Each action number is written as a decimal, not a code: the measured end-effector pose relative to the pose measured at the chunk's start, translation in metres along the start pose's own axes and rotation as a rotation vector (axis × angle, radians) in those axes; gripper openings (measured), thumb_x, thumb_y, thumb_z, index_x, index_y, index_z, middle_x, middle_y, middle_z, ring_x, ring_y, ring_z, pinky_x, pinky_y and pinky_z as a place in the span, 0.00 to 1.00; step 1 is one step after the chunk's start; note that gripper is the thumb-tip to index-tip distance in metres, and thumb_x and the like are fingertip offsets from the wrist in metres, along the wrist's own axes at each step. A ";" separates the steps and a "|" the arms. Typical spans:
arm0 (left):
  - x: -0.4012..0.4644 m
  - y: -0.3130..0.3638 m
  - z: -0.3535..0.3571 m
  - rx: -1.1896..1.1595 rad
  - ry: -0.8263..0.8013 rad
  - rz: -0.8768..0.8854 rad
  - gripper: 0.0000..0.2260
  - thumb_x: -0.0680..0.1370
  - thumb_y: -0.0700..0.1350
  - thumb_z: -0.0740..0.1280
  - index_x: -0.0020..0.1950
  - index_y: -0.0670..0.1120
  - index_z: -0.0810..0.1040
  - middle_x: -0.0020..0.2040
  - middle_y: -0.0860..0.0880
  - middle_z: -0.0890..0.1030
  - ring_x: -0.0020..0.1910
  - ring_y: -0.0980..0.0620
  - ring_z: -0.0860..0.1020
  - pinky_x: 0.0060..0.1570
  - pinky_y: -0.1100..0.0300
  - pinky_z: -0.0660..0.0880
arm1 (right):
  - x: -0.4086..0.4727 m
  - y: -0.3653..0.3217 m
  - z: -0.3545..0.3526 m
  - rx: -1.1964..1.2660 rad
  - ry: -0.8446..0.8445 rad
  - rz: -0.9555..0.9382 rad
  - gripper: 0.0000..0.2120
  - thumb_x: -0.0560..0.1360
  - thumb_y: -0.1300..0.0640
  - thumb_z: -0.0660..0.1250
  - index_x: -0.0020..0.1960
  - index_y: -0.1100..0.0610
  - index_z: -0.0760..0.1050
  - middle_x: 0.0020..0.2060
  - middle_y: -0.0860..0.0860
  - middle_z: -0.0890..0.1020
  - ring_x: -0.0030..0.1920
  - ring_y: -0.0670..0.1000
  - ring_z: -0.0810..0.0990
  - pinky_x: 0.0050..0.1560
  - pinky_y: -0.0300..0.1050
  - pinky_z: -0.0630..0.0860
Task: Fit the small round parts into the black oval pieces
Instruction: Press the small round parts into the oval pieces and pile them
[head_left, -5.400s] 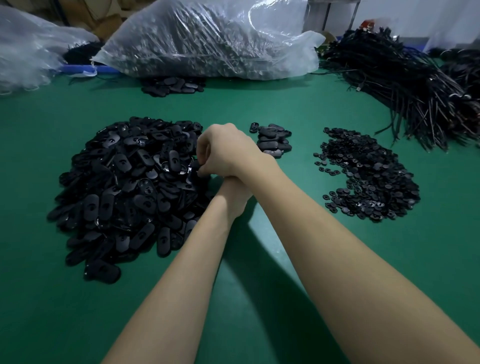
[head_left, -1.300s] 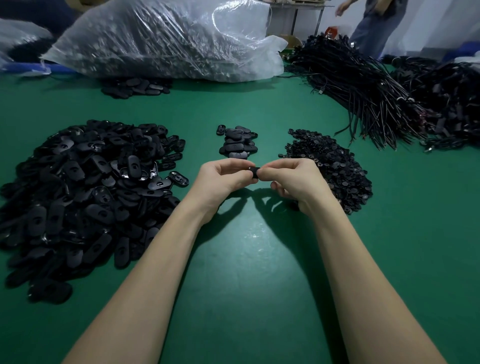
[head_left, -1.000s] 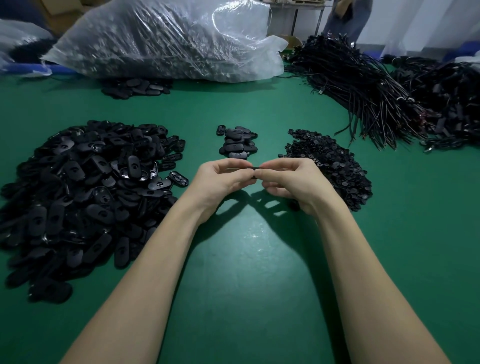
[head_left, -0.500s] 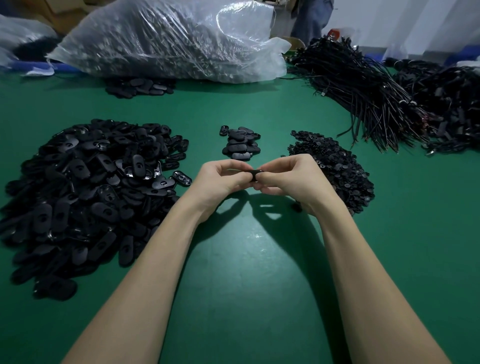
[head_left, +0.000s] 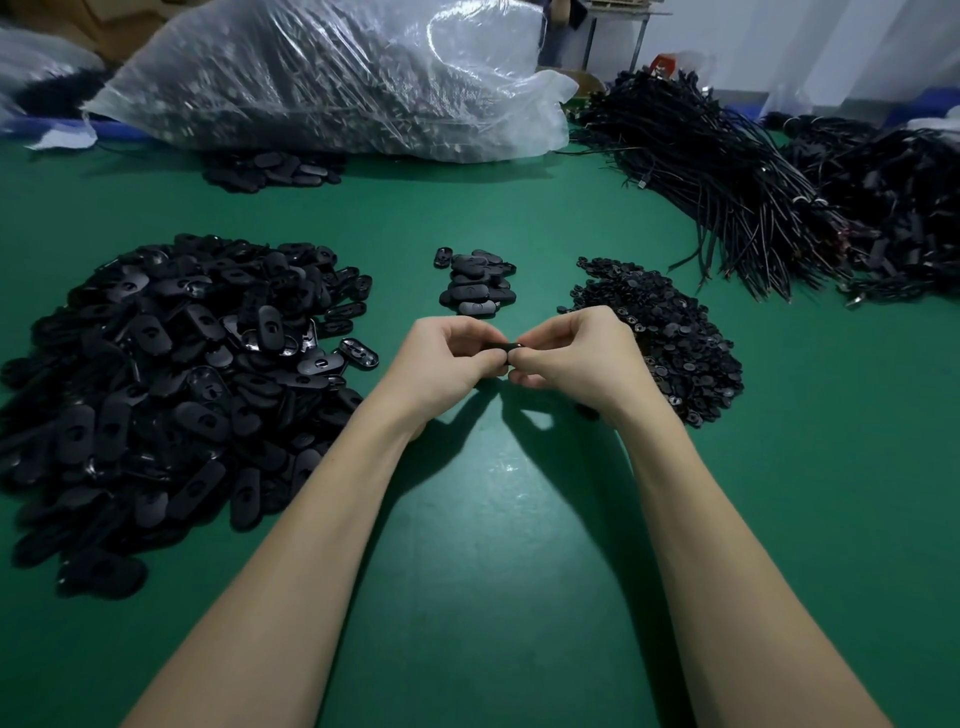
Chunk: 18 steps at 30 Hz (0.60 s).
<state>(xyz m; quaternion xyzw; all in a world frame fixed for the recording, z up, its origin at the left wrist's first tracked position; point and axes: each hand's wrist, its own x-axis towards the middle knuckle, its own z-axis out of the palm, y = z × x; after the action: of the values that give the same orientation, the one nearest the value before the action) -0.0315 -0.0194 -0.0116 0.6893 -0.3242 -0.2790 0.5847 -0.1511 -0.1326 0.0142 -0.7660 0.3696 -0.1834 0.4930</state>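
Black oval piece (head_left: 506, 347) pinched between both hands, left (head_left: 447, 358), right (head_left: 576, 358).

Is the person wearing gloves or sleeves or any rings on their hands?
No. The left hand and the right hand are both bare, with no gloves and no rings that show. Both forearms are bare too, with no sleeves, watch or bracelet all the way down to the bottom edge of the picture. The fingernails cannot be made out.
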 end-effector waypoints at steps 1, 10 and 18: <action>0.000 0.000 0.001 0.009 0.015 -0.003 0.09 0.76 0.34 0.72 0.43 0.49 0.83 0.42 0.46 0.87 0.45 0.49 0.85 0.56 0.53 0.81 | 0.000 0.000 0.000 -0.024 0.009 -0.007 0.05 0.69 0.63 0.76 0.38 0.54 0.84 0.31 0.50 0.87 0.36 0.47 0.88 0.49 0.45 0.85; 0.004 -0.004 0.007 0.056 0.092 -0.016 0.07 0.75 0.37 0.74 0.43 0.50 0.84 0.39 0.49 0.87 0.43 0.51 0.86 0.52 0.54 0.81 | 0.002 0.005 0.004 -0.081 0.015 -0.088 0.02 0.71 0.61 0.75 0.41 0.55 0.84 0.30 0.49 0.86 0.34 0.46 0.87 0.44 0.42 0.85; 0.001 0.002 -0.001 -0.300 0.100 -0.071 0.05 0.78 0.34 0.71 0.47 0.43 0.82 0.45 0.41 0.85 0.42 0.48 0.85 0.46 0.63 0.80 | 0.004 0.008 0.003 -0.080 -0.042 -0.293 0.11 0.75 0.65 0.75 0.53 0.51 0.83 0.42 0.46 0.87 0.34 0.53 0.87 0.40 0.52 0.86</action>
<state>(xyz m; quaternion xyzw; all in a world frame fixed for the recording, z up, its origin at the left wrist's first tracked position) -0.0304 -0.0198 -0.0093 0.6182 -0.2247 -0.3100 0.6865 -0.1501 -0.1358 0.0051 -0.8342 0.2507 -0.2225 0.4378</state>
